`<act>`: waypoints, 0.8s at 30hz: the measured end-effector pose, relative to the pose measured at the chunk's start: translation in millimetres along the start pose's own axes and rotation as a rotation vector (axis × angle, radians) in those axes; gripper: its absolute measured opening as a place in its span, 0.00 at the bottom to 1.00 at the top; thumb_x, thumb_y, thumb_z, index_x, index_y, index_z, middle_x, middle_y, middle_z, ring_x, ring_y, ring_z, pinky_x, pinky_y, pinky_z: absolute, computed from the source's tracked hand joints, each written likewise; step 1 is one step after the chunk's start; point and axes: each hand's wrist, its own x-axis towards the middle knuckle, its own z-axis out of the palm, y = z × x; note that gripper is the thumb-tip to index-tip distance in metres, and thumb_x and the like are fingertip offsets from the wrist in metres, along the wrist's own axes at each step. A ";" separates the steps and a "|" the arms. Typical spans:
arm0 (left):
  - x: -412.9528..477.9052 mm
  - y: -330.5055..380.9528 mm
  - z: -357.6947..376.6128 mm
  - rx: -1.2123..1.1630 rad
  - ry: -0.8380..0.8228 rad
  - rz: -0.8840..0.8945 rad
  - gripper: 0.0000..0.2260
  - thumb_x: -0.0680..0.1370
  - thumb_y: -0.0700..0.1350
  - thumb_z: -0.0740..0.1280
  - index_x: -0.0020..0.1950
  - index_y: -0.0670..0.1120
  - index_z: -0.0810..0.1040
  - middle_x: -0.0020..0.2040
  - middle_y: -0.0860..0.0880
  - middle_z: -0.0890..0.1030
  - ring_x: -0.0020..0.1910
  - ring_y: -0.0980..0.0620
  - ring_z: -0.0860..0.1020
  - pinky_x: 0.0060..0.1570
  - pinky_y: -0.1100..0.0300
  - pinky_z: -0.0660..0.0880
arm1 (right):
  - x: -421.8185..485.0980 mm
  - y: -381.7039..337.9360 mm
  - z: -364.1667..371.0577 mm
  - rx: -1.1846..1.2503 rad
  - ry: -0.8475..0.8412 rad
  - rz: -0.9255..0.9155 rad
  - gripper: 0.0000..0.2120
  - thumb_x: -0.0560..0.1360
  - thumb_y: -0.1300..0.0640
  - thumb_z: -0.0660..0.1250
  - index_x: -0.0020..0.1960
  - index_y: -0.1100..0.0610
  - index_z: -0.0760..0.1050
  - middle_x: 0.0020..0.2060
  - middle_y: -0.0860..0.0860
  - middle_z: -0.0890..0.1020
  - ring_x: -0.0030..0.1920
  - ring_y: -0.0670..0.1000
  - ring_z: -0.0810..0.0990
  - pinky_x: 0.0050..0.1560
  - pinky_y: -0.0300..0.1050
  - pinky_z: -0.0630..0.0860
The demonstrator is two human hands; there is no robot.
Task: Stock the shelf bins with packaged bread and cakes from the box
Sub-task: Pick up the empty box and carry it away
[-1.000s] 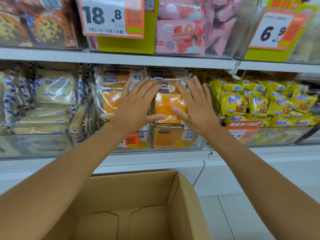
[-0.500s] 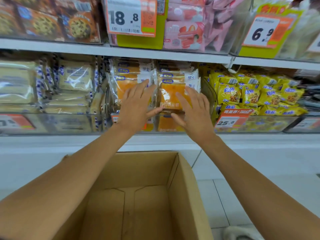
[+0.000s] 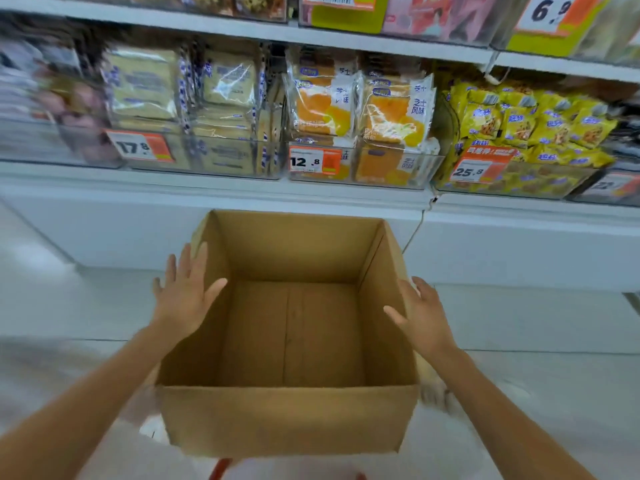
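Store shelf (image 3: 207,188) w/ clear bins spans bkgd. Orange cake packs (image 3: 360,109) stand in ctr bin (image 3: 431,169) behind 12.8 tag (image 3: 315,161). Cardboard box (image 3: 287,417) sits below shelf, top open. Left hand (image 3: 183,299) and right hand (image 3: 420,313) flank box side walls, fingers spread, gripping nothing; wall contact unclear.

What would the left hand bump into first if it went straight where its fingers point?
Probably the white shelf base behind the cardboard box. The left hand points forward along the box's left wall; depth is unclear.
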 end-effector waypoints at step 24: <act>-22.8 -0.9 38.6 -0.604 -0.550 -0.240 0.30 0.75 0.51 0.72 0.74 0.58 0.64 0.59 0.60 0.77 0.58 0.55 0.77 0.61 0.54 0.75 | -55.8 43.2 12.4 0.630 -0.206 0.500 0.31 0.73 0.43 0.70 0.73 0.42 0.65 0.47 0.36 0.78 0.45 0.43 0.77 0.54 0.45 0.75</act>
